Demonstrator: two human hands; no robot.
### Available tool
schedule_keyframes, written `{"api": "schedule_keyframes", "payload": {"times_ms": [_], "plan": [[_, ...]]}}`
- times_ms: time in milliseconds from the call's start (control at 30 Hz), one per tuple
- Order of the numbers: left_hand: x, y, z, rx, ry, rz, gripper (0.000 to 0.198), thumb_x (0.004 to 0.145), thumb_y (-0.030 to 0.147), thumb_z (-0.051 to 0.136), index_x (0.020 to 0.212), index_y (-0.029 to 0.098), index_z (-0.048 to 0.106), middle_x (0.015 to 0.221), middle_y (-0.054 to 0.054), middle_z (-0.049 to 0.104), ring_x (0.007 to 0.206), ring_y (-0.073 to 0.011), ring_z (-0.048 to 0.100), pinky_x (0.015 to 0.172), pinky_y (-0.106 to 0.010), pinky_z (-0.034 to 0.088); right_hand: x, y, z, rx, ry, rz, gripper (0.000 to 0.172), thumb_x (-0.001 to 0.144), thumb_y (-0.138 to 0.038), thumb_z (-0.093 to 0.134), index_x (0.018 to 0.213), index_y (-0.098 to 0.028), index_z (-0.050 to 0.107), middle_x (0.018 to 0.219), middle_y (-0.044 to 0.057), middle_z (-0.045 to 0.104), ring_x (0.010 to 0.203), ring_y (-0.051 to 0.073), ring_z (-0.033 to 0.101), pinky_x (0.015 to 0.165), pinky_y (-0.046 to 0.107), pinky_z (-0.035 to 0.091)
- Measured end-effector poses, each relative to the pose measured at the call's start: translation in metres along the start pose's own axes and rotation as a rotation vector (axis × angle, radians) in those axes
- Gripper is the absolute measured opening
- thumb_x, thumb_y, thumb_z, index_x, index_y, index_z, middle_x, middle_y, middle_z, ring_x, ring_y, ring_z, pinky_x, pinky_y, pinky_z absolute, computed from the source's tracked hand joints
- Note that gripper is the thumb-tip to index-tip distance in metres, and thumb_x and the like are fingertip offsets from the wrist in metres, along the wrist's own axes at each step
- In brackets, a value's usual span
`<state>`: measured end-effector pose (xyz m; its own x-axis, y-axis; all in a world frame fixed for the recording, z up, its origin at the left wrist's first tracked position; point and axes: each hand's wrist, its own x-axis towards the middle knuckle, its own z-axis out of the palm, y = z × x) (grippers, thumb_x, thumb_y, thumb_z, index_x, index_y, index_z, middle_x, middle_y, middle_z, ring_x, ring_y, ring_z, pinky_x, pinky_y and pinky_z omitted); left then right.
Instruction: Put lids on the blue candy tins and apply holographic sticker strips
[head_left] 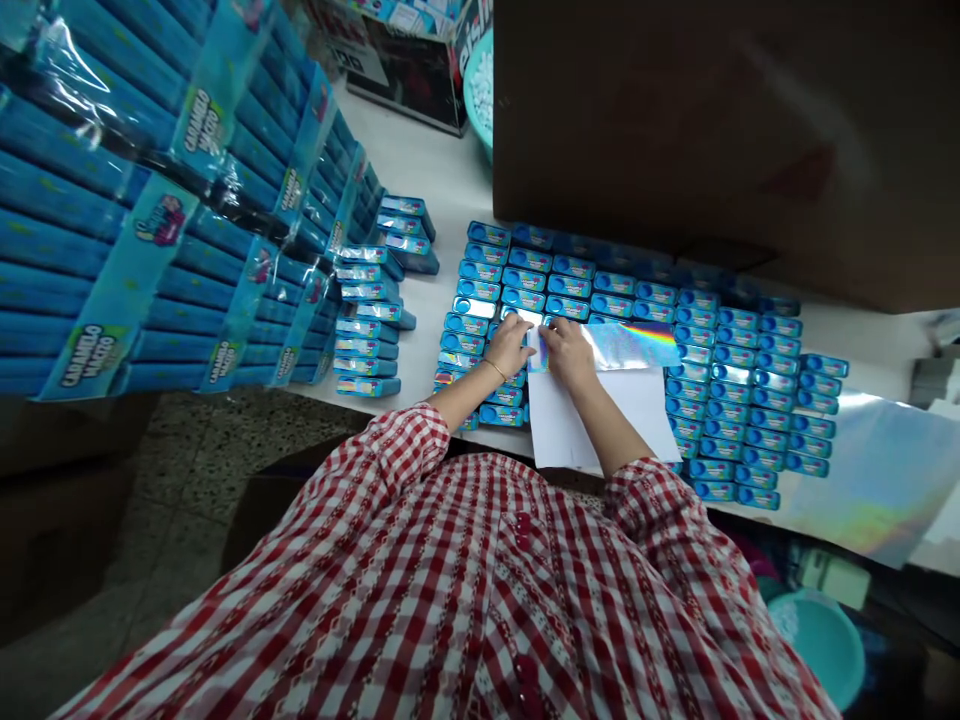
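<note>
My left grip (510, 347) has its fingers bent and nearly drawn together, thumb and fingertips at the left end of a holographic strip (634, 345). My right grip (568, 355) is curled down on the same end, just beside the left; I cannot tell whether either is pinched firmly on the film. I judge that the paired position serves to steady the edge while the fingertips work it. The strip lies across the upper part of white paper (637, 405), which rests on small blue cartons (727, 410) directly in front of me, probably so that both stay within reach. These cartons stand in close columns on the worktop (427, 165), printed ends up, presumably to present one uniform face. To the left, loose cartons (367, 340) stand near stacked, film-wrapped "Caramelo Macizo" multipacks (105, 300). Beyond the columns are a large brown box (675, 120) and a turquoise basin (480, 138) of small white pieces. At the far right, a larger holographic sheet (862, 470) lies flat along the worktop.
</note>
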<state>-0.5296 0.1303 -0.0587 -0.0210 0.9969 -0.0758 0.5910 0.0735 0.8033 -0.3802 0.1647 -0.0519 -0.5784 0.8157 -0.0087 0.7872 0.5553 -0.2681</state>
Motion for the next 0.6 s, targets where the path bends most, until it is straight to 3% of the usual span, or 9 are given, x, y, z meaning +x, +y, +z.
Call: {"api": "schedule_keyframes", "payload": {"times_ms": [133, 267, 467, 600], "plan": [[0.006, 0.006, 0.003, 0.039, 0.043, -0.073, 0.024, 0.069, 0.009, 0.067, 0.091, 0.014, 0.06, 0.1, -0.01, 0.051, 0.101, -0.024, 0.052, 0.091, -0.036, 0.043, -0.004, 0.006, 0.005, 0.077, 0.078, 0.055, 0.034, 0.093, -0.028, 0.039, 0.118, -0.02, 0.061, 0.112, 0.011, 0.057, 0.097, 0.023, 0.047, 0.076, 0.032, 0.043], [0.012, 0.012, 0.005, 0.043, 0.079, -0.146, 0.006, 0.075, 0.011, 0.061, 0.074, 0.016, 0.058, 0.094, -0.009, 0.053, 0.095, -0.0231, 0.053, 0.087, -0.037, 0.043, -0.001, 0.008, 0.004, 0.089, 0.058, 0.069, 0.034, 0.093, -0.031, 0.041, 0.119, -0.022, 0.061, 0.11, 0.01, 0.057, 0.096, 0.022, 0.048, 0.075, 0.031, 0.041], [0.01, 0.014, 0.008, 0.028, 0.127, -0.181, 0.008, 0.079, 0.015, 0.057, 0.072, 0.017, 0.056, 0.088, -0.009, 0.053, 0.092, -0.0219, 0.053, 0.085, -0.036, 0.042, -0.007, 0.008, 0.0, -0.01, -0.02, -0.094, 0.037, 0.094, -0.02, 0.033, 0.117, -0.018, 0.062, 0.112, 0.013, 0.06, 0.09, 0.023, 0.049, 0.075, 0.035, 0.04], [0.011, 0.012, 0.01, 0.03, 0.157, -0.181, 0.009, 0.079, 0.015, 0.058, 0.07, 0.017, 0.056, 0.09, -0.009, 0.054, 0.091, -0.021, 0.053, 0.085, -0.035, 0.042, -0.021, -0.001, -0.021, 0.025, 0.079, -0.008, 0.034, 0.094, -0.023, 0.033, 0.099, -0.017, 0.066, 0.105, 0.013, 0.062, 0.088, 0.023, 0.052, 0.075, 0.035, 0.042]]}}
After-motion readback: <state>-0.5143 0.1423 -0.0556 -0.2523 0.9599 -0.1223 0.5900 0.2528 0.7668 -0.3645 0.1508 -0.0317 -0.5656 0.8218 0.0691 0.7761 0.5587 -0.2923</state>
